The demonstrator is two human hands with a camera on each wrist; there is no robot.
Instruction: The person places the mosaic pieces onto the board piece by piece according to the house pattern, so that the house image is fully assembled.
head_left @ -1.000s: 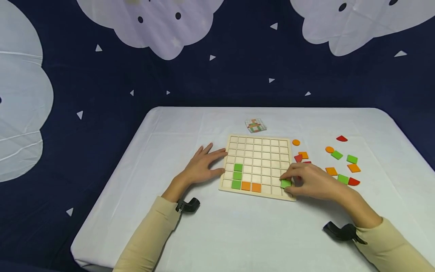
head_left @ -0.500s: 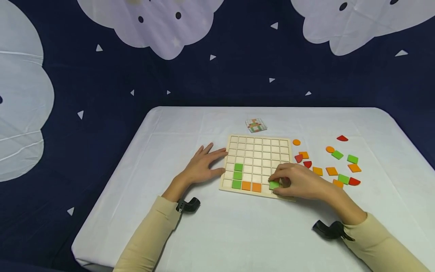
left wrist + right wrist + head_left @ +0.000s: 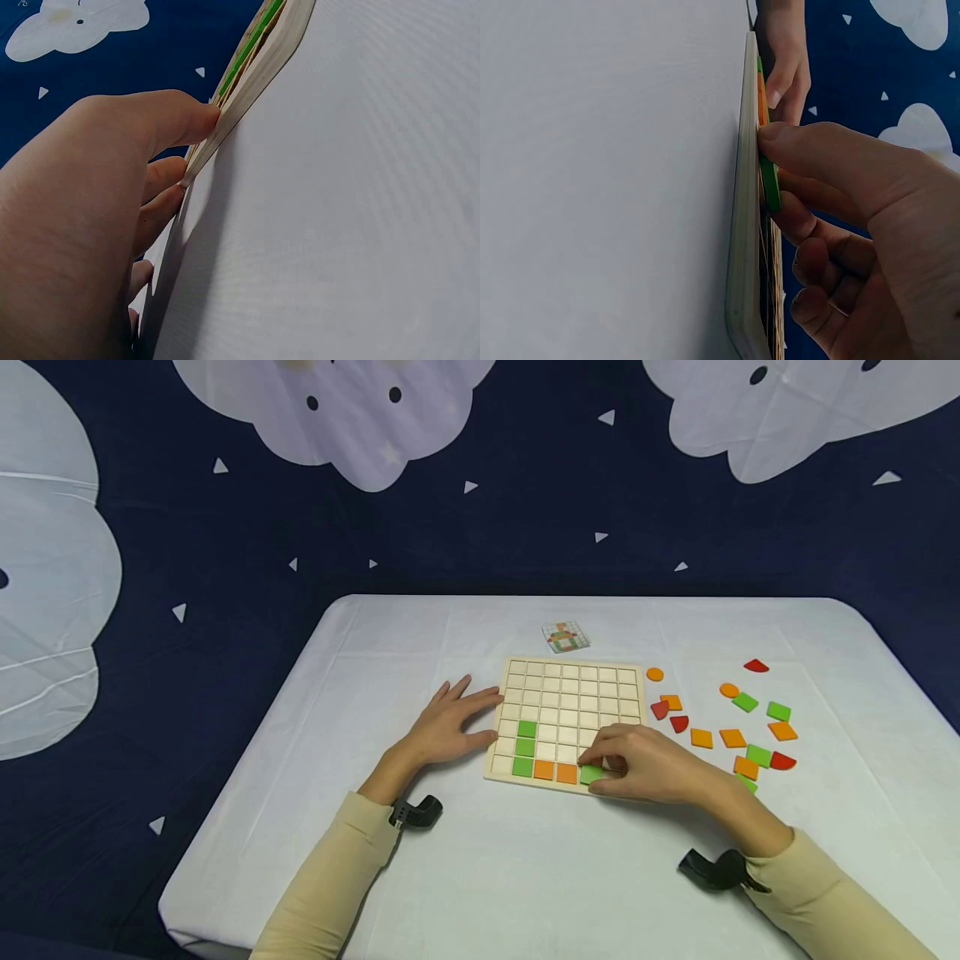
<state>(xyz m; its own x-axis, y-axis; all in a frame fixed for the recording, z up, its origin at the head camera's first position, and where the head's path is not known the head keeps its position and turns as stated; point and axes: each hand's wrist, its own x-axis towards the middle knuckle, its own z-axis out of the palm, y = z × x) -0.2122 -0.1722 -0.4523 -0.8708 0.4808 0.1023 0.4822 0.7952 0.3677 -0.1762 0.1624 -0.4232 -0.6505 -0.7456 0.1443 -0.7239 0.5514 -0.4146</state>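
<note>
A green tile [image 3: 591, 774] is tilted at the bottom row of the board [image 3: 568, 702], just right of two orange squares [image 3: 567, 773], pinched by the right hand [image 3: 648, 762]. The left hand [image 3: 442, 727], fingers spread, touches the board's left edge. Loose pieces [image 3: 732, 738] lie to the right on the table [image 3: 525, 877]; a card [image 3: 566, 637] lies beyond the board.

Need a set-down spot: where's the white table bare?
Table bare between the black wrist cameras, nearside of the pale wooden grid board; also left of the left hand. Crowded: right of the board, with flat red, orange, green tiles.
</note>
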